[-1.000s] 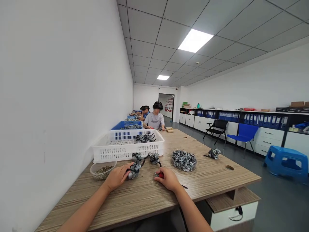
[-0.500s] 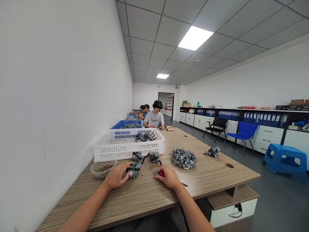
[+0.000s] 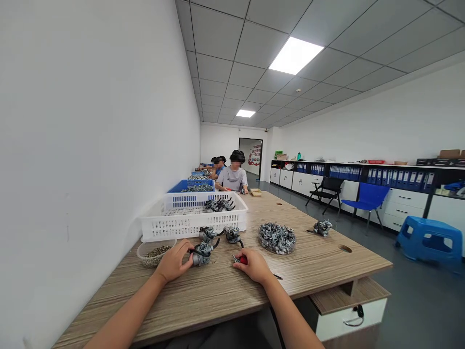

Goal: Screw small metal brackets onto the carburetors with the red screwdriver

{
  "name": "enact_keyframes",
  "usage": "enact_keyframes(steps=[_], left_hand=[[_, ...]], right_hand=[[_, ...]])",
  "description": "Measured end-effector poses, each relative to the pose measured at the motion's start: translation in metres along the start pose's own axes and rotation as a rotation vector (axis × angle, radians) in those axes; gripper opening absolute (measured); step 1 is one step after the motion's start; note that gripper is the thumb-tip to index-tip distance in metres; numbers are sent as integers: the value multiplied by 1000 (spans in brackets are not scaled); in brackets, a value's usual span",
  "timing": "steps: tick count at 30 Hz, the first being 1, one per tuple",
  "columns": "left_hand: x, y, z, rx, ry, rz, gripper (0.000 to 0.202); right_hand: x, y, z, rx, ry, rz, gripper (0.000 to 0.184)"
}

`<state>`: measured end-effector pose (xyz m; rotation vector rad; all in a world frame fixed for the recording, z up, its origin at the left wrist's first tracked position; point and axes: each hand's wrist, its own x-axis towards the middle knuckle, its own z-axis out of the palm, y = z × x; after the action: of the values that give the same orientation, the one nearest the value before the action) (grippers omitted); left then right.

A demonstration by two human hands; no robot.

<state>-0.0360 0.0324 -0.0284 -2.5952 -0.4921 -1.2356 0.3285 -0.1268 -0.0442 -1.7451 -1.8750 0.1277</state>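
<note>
Head view: left hand (image 3: 174,262) holds a carburetor (image 3: 202,254) by its left side, right hand (image 3: 256,266) a red object (image 3: 243,260).

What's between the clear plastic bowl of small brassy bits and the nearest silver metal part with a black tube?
The head view shows the left hand between the bowl and the silver part, its fingers touching the part.

Wall lettering (image 3: 255,150), shirt print (image 3: 233,180), both too small to read
</note>
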Motion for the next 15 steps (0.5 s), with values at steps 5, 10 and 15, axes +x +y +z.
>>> enact_keyframes(steps=[5, 10, 15], left_hand=[[0, -1, 1, 19, 17, 6, 16], [-2, -7, 2, 56, 33, 53, 21], [-2, -9, 3, 96, 29, 107, 25]], right_hand=[[0, 0, 0, 2, -2, -9, 31], [0, -2, -1, -5, -4, -10, 31], [0, -2, -1, -8, -4, -10, 31]])
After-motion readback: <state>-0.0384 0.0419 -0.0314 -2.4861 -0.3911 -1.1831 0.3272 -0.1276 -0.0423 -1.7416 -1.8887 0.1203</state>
